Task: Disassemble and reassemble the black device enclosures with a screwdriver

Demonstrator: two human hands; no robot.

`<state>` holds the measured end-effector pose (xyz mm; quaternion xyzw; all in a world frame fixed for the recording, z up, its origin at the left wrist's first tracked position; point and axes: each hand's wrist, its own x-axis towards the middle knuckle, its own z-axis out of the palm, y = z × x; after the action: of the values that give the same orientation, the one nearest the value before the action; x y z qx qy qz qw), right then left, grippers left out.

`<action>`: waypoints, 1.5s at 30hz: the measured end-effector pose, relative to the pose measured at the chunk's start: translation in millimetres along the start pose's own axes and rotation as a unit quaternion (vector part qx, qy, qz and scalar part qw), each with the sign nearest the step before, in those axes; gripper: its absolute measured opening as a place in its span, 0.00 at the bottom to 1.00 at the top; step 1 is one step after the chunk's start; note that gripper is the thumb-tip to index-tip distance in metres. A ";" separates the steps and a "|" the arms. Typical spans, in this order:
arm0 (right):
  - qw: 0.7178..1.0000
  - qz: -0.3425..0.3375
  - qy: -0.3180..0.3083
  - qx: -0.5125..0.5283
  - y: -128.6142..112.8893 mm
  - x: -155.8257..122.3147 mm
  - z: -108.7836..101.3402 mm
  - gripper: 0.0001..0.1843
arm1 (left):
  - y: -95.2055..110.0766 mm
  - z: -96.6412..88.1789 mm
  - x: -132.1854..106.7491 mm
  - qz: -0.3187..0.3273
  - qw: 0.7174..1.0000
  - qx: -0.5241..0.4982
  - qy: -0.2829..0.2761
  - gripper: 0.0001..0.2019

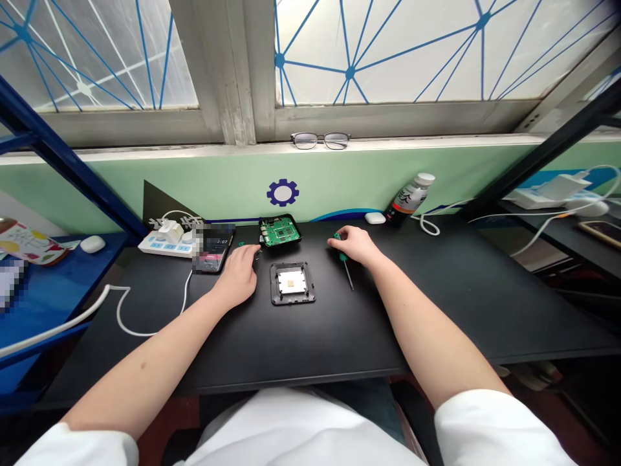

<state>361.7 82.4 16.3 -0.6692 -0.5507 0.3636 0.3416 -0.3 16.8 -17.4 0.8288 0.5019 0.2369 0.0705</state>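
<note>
My right hand (356, 246) is closed around the green handle of a screwdriver (344, 257), its metal shaft slanting down toward the tabletop. To the left, my left hand (239, 273) rests on the black table with its fingers stretched out. Tiny screws (259, 255) lie by its fingertips, too small to make out well. Just beyond those fingers is an open black case with a green circuit board (281, 232) in it. Between my hands lies a square black cover (275, 291), inner side up, with a pale metal plate (292, 281) in its middle.
Left of my left hand are a phone (213, 249) and a white power strip (160, 246) with a plug and cable. A dark bottle (410, 199) and a small white case (375, 218) stand near the wall. Eyeglasses (321, 140) sit on the window ledge.
</note>
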 end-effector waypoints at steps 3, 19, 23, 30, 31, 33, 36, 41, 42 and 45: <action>0.995 -0.002 -0.019 0.100 -5.5 -2.1 8.5 0.25 | -4.7 1.1 0.8 -0.008 1.000 -0.002 0.019 0.35; 0.945 -0.261 -0.080 0.178 -18.3 -68.6 93.8 0.24 | -6.0 6.3 6.6 -0.095 0.994 -0.016 0.049 0.27; 0.946 -0.281 -0.058 0.152 -16.7 -66.5 90.3 0.22 | -5.9 6.0 6.9 -0.099 0.994 -0.017 0.033 0.27; 0.943 -0.300 -0.068 0.125 -17.3 -66.5 93.2 0.18 | -3.0 3.9 7.1 -0.095 0.995 -0.010 0.023 0.26; 0.943 -0.299 -0.069 0.125 -16.9 -66.3 93.7 0.18 | -2.9 3.9 7.2 -0.095 0.995 -0.010 0.022 0.26; 0.945 -0.293 -0.067 0.131 -15.9 -65.4 94.1 0.18 | -2.8 3.9 7.3 -0.096 0.995 -0.010 0.022 0.26; 0.946 -0.278 -0.063 0.154 -14.7 -64.2 94.4 0.19 | -2.5 3.5 7.3 -0.097 0.995 -0.015 0.021 0.26; 0.927 -0.238 -0.073 0.281 -18.8 -65.3 95.5 0.24 | 0.3 -0.6 7.3 -0.094 0.995 -0.019 0.036 0.24; 0.920 -0.228 -0.072 0.311 -20.7 -65.8 95.3 0.26 | 1.3 -2.0 7.4 -0.098 0.994 -0.014 0.046 0.23; 0.904 -0.202 -0.053 0.373 -26.5 -66.1 92.6 0.28 | 4.8 -6.2 7.2 -0.112 0.991 -0.002 0.074 0.18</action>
<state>260.3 26.8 -0.1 -0.3465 -0.5154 0.5009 0.6028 3.4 19.9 -7.9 0.7473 0.5952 0.2892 0.0608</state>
